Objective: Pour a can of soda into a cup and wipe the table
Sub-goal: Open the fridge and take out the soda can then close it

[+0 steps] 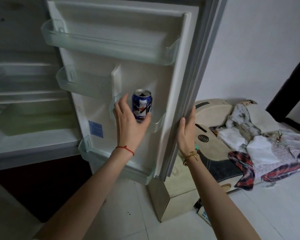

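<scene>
**Fridge door open, left hand at the can**

Soda can (142, 104): blue, upright, standing in a clear bin (158, 121) on the inside of the open fridge door (137, 66). Top looks already opened, dark gap at the tab.

Left hand (128, 122): reaches into the bin, thumb curled across the can's lower front, fingers spread along its left side. Grip is partly wrapped round the can; full closure behind it cannot be seen. Red string on the wrist.

Right hand (186, 129): fingers wrapped round the outer edge of the door, holding it. Grip clamped on the door edge. Gold bracelet on the wrist.

In the way: the bin's front wall covers the can's base; a white divider (116, 82) stands just left of the can.

Surroundings: two further clear bins above, one below, all bare. Fridge interior with shelves (24, 94) at left, blurred. At right, a heap of crumpled cloths (260, 144) lies on a low padded surface. White tiled floor (249, 213) below.
</scene>
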Available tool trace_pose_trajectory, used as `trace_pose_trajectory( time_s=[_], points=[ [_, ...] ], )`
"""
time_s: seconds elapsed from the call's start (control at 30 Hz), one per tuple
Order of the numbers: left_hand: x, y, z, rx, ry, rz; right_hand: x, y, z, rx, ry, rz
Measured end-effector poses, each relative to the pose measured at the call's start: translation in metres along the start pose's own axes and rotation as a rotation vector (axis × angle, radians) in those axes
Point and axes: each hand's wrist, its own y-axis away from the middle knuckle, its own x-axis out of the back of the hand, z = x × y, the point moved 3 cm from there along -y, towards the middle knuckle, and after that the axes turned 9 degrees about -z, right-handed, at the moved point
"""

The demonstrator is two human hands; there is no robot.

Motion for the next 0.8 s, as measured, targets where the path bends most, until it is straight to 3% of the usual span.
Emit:
trace_pose_trajectory(
  time_s=[0.13, 0.3, 0.43, 0.8],
  points=[
    [-0.002, -0.017, -0.011, 0.107, -0.008, -0.112, -0.001, 0.000, 0.001, -0.011, -0.023, 0.014],
    [-0.004, -0.037, -0.015, 0.126, -0.099, -0.171, 0.001, 0.000, 0.002, 0.015, -0.050, 0.003],
    [-0.008, -0.041, -0.018, 0.171, -0.043, -0.220, 0.002, 0.001, -0.001, 0.009, -0.054, 0.007],
    [-0.001, -0.040, -0.014, 0.168, 0.170, -0.130, 0.006, 0.008, -0.013, -0.010, -0.103, -0.015]
  ],
)
